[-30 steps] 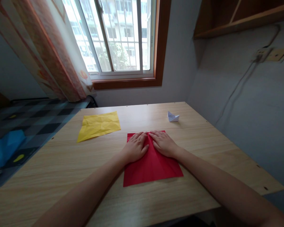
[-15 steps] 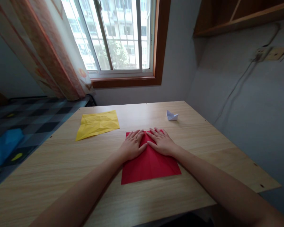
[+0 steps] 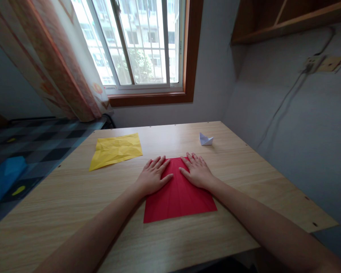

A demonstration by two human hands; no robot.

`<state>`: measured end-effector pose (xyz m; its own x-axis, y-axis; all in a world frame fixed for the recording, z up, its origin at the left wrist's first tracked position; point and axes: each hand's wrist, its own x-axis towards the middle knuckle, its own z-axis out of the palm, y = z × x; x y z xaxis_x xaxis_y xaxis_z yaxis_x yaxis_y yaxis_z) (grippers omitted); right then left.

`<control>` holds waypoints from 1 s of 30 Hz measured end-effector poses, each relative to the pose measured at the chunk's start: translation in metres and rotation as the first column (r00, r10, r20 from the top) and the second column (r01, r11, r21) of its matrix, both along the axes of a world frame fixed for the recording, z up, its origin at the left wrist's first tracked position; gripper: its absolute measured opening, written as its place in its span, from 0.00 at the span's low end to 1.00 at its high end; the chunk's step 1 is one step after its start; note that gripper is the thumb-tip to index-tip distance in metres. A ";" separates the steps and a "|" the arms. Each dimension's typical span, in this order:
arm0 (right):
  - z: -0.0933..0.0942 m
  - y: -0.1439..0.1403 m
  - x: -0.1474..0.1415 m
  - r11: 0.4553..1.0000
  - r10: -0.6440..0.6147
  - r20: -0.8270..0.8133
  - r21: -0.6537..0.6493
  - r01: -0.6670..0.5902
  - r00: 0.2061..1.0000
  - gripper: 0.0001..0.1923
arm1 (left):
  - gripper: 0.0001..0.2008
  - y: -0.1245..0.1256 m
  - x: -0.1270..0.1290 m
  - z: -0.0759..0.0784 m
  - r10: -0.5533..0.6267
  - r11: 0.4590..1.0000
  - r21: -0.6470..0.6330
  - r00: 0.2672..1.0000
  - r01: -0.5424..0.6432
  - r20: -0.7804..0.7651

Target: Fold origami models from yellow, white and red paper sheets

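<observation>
A sheet of red paper [image 3: 178,197] with faint crease lines lies flat on the wooden table [image 3: 108,197] in front of me. My left hand [image 3: 154,176] rests palm down across its far left part, fingers spread and pointing away. On the far right part lies my right hand [image 3: 197,171], also flat with its fingers apart. A strip of red shows between the two hands. Both hands cover the sheet's far corners in part. Neither hand grips anything.
Creased yellow paper [image 3: 116,149] lies at the table's far left. A small white folded paper boat [image 3: 206,139] stands at the far right. Beyond the left edge, a blue item [image 3: 8,176] rests on checked cloth [image 3: 59,140]. A wall with a cable [image 3: 284,102] is on the right.
My hands have slid apart over the red paper, the left one moving left and the right one slightly right. The gap between them is wider. The paper stays flat.
</observation>
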<state>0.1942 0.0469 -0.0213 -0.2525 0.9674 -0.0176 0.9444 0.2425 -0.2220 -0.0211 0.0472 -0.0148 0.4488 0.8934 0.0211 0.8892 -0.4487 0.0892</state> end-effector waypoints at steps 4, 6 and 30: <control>0.000 0.004 0.011 0.996 -0.082 0.036 -0.012 0.083 0.996 0.34 | 0.39 0.000 0.001 0.000 0.030 1.000 -0.007 0.999 -0.030 -0.037; -0.001 0.005 0.016 0.994 -0.105 0.055 -0.005 0.105 0.993 0.33 | 0.40 -0.001 0.003 0.001 0.055 0.998 -0.008 0.997 -0.056 -0.062; -0.002 0.007 0.021 0.990 -0.138 0.019 0.026 0.137 0.990 0.33 | 0.31 -0.039 0.028 0.009 -0.153 0.987 -0.036 0.985 0.156 0.077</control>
<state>0.2156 0.0542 -0.0233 -0.1171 0.9931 0.0027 0.9734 0.1154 -0.1980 0.0073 0.0081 -0.0062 0.5799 0.8143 0.0235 0.7998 -0.5746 0.1739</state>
